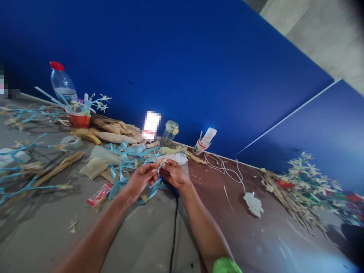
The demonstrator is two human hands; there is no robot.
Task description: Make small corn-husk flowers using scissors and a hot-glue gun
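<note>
Near the middle of the view, my left hand point(142, 181) and my right hand point(175, 174) meet with their fingertips pinched together. Between them is a small pale piece with a bit of light blue, too small to make out fully. Light blue ribbon point(122, 178) lies in loose loops beside and behind my left hand. A white sheet point(182, 158) lies just behind my right hand. Left of the ribbon are dried husk pieces point(95, 167) and a red and white packet point(99, 194).
Along the blue partition stand a red-capped bottle point(63, 81), a red cup point(79, 120) of stems, a clear jar point(170, 133) and a white cup point(200, 146). Blue-stemmed flowers point(28, 187) lie left. A white cable point(227, 170), crumpled tissue point(253, 204) and flower bunch point(307, 182) are right.
</note>
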